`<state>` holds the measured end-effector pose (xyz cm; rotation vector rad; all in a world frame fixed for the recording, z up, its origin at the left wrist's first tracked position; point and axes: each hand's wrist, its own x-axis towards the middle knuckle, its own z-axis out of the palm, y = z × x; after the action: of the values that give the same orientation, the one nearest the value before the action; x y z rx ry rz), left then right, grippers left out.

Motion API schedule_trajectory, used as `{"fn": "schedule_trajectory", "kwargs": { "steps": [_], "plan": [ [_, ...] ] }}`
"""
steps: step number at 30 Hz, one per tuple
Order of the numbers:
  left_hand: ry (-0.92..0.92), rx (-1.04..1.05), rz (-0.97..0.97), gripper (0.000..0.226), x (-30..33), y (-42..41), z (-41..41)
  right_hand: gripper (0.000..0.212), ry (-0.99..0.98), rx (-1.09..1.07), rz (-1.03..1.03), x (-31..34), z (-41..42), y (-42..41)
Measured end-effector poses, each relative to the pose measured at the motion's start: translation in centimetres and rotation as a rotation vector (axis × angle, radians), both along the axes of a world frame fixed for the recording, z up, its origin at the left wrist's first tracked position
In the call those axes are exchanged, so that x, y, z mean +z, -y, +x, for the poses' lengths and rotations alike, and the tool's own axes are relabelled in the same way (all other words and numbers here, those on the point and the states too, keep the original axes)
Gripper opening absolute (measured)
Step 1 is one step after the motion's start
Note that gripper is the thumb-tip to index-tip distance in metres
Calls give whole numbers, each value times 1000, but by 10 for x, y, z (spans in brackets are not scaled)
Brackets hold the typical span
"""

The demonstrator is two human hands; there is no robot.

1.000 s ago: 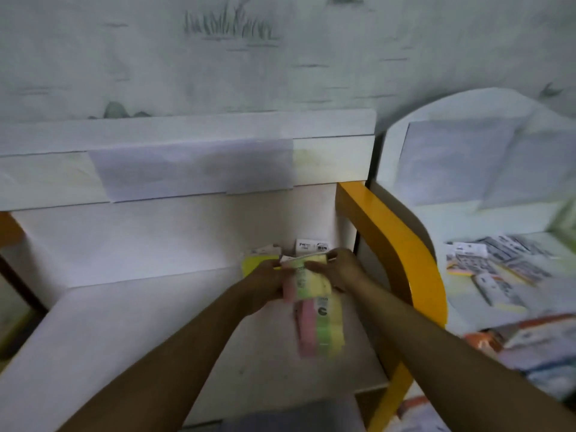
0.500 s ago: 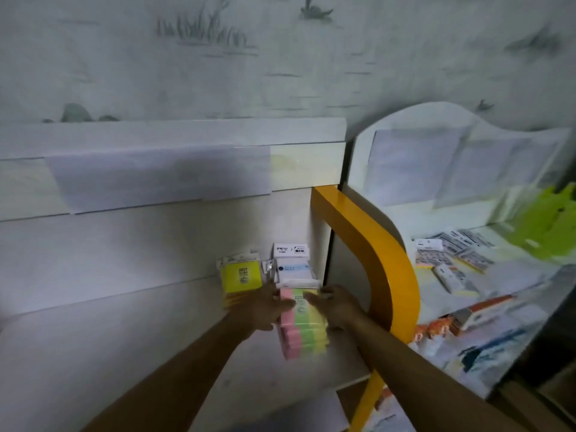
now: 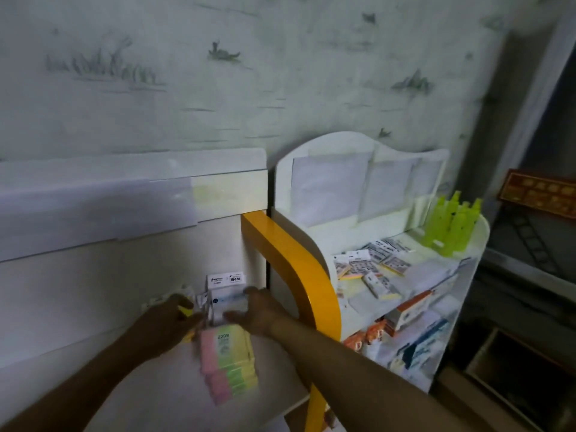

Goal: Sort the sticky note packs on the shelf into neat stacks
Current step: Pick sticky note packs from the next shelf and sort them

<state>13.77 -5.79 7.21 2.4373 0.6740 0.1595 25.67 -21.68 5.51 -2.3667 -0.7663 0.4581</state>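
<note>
Pack stack (image 3: pixel 229 366) lies just below both hands' open grip, untouched

Glossy orange shelf side (image 3: pixel 299 272)

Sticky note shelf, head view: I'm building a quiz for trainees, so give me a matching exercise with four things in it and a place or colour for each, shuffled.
Things:
1. multicolour pack stack
2. white-labelled pack
3. curved side panel
4. green bottles

Descriptions:
A. orange-yellow
B. top right of the neighbouring shelf unit
C. upright in the back corner, against the wall
D. pink, green and yellow, lying just below the two hands

Pairs: 1-D, 2-C, 3-A, 4-B
</note>
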Motion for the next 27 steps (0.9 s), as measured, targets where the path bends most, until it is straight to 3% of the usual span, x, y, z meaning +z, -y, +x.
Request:
{"fn": "schedule_trajectory", "kwargs": {
  "steps": [3,6,13,19,27],
  "plan": [
    [25,-77,260,16,47,-16,2,64,193,162,-33,50,9,-5],
    [37,-136,426,21,92,-30,14,58,362,279,-71,105,14,-3],
    [233,-245,521,22,153,8,88,48,583,296,-71,178,58,54],
    [349,-326,501,16,153,87,176,48,602,243,-73,177,145,133],
    [164,-402,517,17,116,215,325,40,346,103,98,119,303,260]
  ]
}}
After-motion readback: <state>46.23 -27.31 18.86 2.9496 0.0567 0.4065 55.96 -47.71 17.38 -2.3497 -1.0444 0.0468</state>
